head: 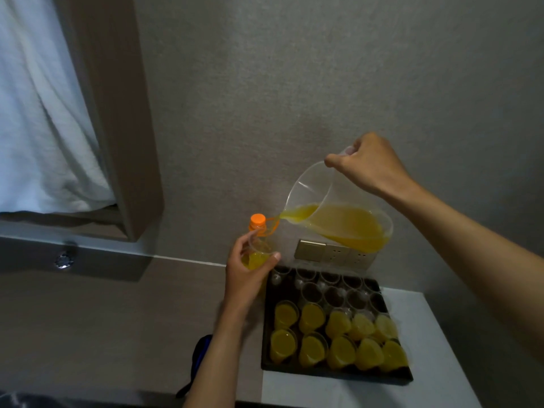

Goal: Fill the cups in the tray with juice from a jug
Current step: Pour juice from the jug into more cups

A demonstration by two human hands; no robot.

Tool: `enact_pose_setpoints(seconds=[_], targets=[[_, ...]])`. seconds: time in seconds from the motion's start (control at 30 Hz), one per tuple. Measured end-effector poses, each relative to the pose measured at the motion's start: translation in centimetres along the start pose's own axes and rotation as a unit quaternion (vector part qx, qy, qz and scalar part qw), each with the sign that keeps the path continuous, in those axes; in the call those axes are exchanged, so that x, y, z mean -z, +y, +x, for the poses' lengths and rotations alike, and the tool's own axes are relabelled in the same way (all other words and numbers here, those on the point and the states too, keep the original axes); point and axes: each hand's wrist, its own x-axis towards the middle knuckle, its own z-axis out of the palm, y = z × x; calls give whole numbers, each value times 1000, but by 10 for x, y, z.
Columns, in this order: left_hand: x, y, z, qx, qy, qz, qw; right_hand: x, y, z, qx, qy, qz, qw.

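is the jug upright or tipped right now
Tipped. The right hand holds the jug tilted spout-down to the left, juice pooled at the spout above the cup held by the left hand.

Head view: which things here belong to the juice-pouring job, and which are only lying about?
Part of the job:
- jug with juice, tilted, held by right hand
- cup held by left hand
- tray with filled and empty cups

Only lying about:
- bottle with orange cap
- wall socket
- curtain
- dark blue object
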Motion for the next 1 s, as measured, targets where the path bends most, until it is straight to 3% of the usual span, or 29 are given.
enact_pose_setpoints(seconds=[1.0], targets=[[-5, -3, 6, -4, 3, 10, 1000, -11, 2, 7, -1, -1, 0, 1000]])
